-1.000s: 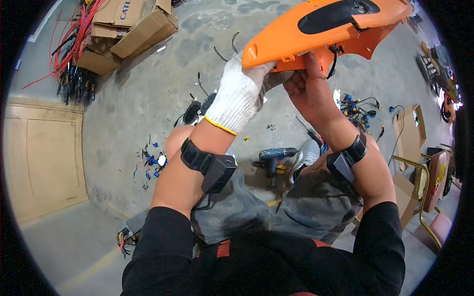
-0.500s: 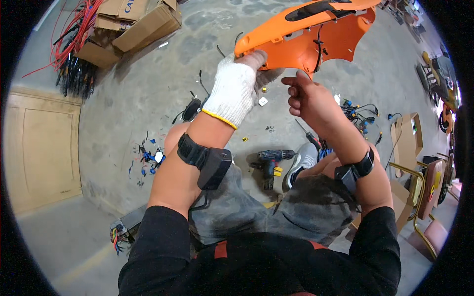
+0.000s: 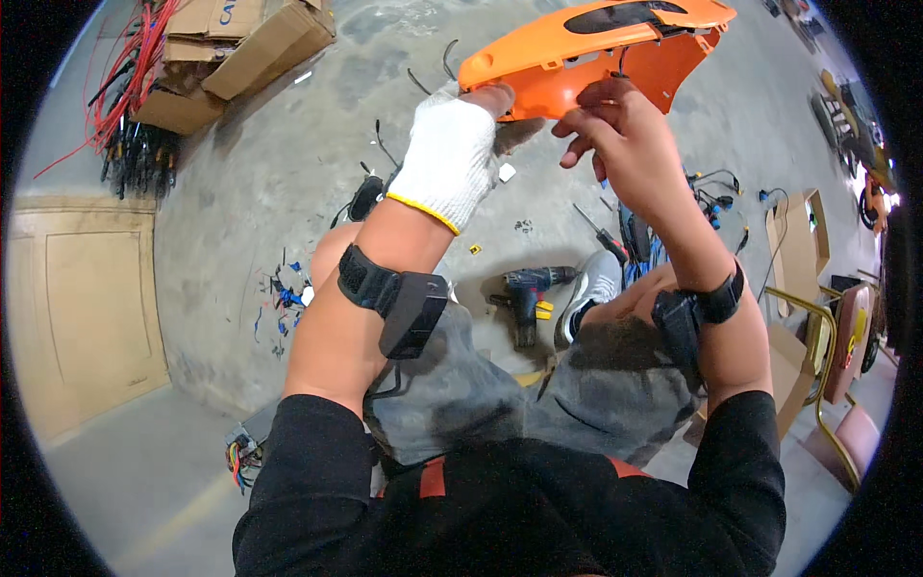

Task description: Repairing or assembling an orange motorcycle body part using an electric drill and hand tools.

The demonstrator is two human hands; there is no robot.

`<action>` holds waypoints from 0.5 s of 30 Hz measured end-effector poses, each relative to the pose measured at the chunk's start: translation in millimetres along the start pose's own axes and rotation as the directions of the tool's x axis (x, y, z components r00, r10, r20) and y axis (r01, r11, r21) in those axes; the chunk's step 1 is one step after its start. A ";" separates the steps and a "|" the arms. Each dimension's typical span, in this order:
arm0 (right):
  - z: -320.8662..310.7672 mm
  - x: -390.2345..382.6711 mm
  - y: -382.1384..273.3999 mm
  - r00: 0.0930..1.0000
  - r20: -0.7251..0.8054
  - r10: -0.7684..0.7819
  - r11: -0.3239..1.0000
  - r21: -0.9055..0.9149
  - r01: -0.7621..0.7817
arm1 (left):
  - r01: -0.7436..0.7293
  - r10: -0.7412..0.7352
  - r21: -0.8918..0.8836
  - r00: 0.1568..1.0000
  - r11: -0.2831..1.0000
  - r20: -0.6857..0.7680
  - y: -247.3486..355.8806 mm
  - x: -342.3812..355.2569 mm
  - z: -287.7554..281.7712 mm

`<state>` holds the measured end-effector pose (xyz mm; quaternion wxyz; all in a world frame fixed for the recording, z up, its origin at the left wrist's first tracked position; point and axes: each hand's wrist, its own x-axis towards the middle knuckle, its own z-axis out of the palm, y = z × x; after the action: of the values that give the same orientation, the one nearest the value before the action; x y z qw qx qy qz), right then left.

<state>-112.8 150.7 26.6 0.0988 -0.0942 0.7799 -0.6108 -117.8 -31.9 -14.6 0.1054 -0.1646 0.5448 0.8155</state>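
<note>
Orange plastic fairing shell (image 3: 596, 41) was held up in front of the person, above the floor, its hollow side turned partly toward the wearer. The left hand (image 3: 450, 154), in a white knitted glove, was closed on the shell's left end, thumb at the near rim and the other fingers mostly hidden; that grip at one end seemed meant to steady the piece and leave its inside reachable. The bare right hand (image 3: 630, 135) was half open at the lower edge, fingers loosely curled near a thin black cable (image 3: 623, 62) inside; whether its upper fingertips had hold of anything could not be told.

Each forearm carried a black strapped-on device, the left one (image 3: 413, 315) being the plainer to see. Below, a cordless drill (image 3: 527, 300) lay beside the right shoe (image 3: 600, 284), with a screwdriver (image 3: 608, 240) just beyond, both probably left there for easy reach. Blue-connectored wires (image 3: 286, 294) were scattered to the left. Farther off, cardboard boxes (image 3: 269, 67) stood next to a bundle of red cables (image 3: 144, 62).
</note>
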 end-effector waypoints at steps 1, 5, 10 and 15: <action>0.2 2.6 0.8 0.999 0.032 -0.010 0.999 -0.047 0.012 | -0.034 0.036 -0.044 0.998 0.998 0.045 -4.3 4.4 -1.4; 1.8 9.0 14.2 0.999 0.014 -0.037 0.967 -0.252 0.040 | -0.056 0.064 -0.112 0.995 0.992 0.074 -18.3 5.9 2.9; 7.5 13.4 27.2 0.958 0.047 -0.283 0.886 -0.370 0.280 | -0.071 0.085 -0.125 0.990 0.990 0.109 -28.8 11.0 1.8; 2.7 13.5 29.5 0.948 0.123 -0.294 0.858 -0.402 0.319 | -0.024 0.030 -0.165 0.999 0.986 0.032 -21.6 3.2 9.7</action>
<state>-125.9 151.6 -3.3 0.0002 -0.2534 0.8639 -0.4353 -114.7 -14.7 -30.9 0.0896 -0.1514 0.4758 0.8618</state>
